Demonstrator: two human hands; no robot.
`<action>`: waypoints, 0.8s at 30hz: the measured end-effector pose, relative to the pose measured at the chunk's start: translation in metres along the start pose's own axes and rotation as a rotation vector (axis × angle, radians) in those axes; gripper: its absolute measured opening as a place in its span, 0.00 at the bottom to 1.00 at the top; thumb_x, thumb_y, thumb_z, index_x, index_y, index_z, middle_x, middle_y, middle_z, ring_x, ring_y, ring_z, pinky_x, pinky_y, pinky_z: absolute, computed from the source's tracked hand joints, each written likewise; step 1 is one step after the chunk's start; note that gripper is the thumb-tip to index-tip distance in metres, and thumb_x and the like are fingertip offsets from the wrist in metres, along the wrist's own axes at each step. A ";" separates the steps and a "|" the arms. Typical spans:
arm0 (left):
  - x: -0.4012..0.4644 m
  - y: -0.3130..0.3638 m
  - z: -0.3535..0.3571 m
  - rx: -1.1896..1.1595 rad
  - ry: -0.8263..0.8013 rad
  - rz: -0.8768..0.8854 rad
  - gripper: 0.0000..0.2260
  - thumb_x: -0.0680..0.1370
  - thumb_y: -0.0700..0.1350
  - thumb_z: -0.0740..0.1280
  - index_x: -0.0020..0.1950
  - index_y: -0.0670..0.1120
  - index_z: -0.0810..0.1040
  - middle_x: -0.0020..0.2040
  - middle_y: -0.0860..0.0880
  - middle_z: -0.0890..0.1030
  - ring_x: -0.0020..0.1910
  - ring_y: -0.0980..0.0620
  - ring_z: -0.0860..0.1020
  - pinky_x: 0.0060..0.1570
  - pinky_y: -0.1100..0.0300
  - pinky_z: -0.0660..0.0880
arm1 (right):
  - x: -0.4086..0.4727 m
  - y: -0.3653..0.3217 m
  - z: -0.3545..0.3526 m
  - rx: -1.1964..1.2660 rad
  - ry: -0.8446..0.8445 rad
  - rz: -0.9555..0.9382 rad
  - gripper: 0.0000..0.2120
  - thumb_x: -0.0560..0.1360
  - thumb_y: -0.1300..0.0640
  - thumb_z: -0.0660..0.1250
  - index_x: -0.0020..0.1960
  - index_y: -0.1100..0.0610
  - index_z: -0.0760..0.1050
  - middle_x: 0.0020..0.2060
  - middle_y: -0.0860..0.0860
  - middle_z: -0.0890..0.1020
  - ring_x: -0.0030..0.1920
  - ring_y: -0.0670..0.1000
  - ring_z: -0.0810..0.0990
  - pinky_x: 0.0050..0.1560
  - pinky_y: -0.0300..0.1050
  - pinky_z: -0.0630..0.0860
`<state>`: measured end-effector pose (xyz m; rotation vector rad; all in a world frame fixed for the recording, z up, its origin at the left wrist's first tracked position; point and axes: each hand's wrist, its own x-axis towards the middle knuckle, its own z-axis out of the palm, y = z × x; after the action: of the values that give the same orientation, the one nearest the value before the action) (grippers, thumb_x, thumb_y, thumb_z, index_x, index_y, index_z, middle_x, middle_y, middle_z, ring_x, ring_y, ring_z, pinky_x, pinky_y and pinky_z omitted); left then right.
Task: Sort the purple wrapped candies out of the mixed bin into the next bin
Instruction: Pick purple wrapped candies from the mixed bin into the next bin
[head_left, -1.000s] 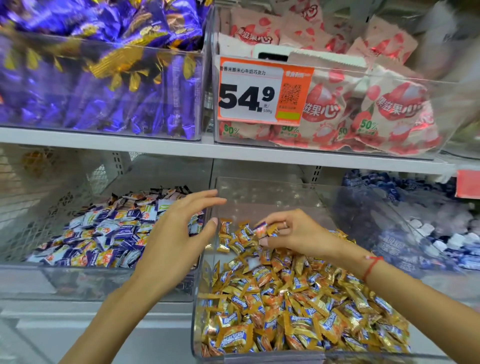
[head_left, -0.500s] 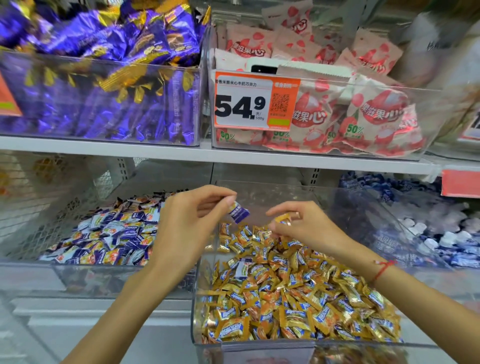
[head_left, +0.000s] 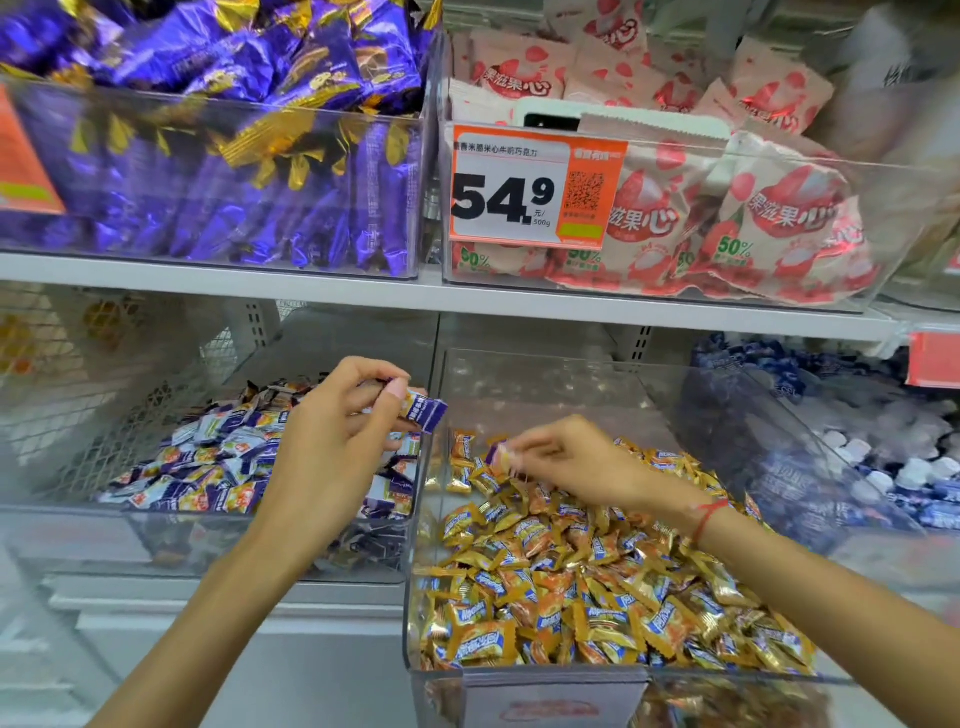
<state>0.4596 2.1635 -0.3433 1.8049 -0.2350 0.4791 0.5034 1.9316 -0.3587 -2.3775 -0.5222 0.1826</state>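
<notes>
On the shop shelf (head_left: 311, 296), your left hand (head_left: 337, 441) pinches a purple candy (head_left: 423, 410) above the purple bin (head_left: 208, 540): drop it there. Your right hand (head_left: 571, 462) pinches another over the mixed bin (head_left: 519, 680).

glossy foil candies (head_left: 597, 597), clear smooth plastic bin (head_left: 519, 379)

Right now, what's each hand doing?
Left hand: pinches a purple candy.
Right hand: pinches a small candy, colour blurred.
</notes>
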 end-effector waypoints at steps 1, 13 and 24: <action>0.002 0.001 0.002 0.009 -0.016 -0.004 0.04 0.80 0.45 0.64 0.48 0.54 0.77 0.43 0.53 0.84 0.42 0.56 0.83 0.41 0.60 0.80 | -0.006 -0.009 -0.008 0.204 0.038 0.034 0.10 0.78 0.54 0.66 0.58 0.51 0.80 0.48 0.49 0.85 0.45 0.43 0.83 0.42 0.32 0.77; 0.005 0.029 0.037 -0.320 -0.038 -0.038 0.12 0.78 0.42 0.66 0.62 0.49 0.77 0.49 0.52 0.84 0.45 0.59 0.83 0.38 0.65 0.79 | -0.010 -0.078 0.007 0.774 0.463 -0.046 0.05 0.76 0.56 0.68 0.46 0.54 0.83 0.35 0.48 0.84 0.36 0.43 0.81 0.39 0.34 0.78; 0.000 -0.021 -0.007 0.366 -0.218 -0.090 0.32 0.73 0.65 0.54 0.75 0.56 0.62 0.75 0.58 0.61 0.75 0.58 0.56 0.74 0.54 0.54 | -0.026 0.038 -0.022 -0.402 0.081 0.671 0.34 0.77 0.32 0.52 0.77 0.49 0.56 0.75 0.59 0.62 0.75 0.62 0.57 0.73 0.60 0.57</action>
<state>0.4664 2.1762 -0.3596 2.2195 -0.2247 0.2712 0.4978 1.8816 -0.3670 -2.8615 0.3302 0.2959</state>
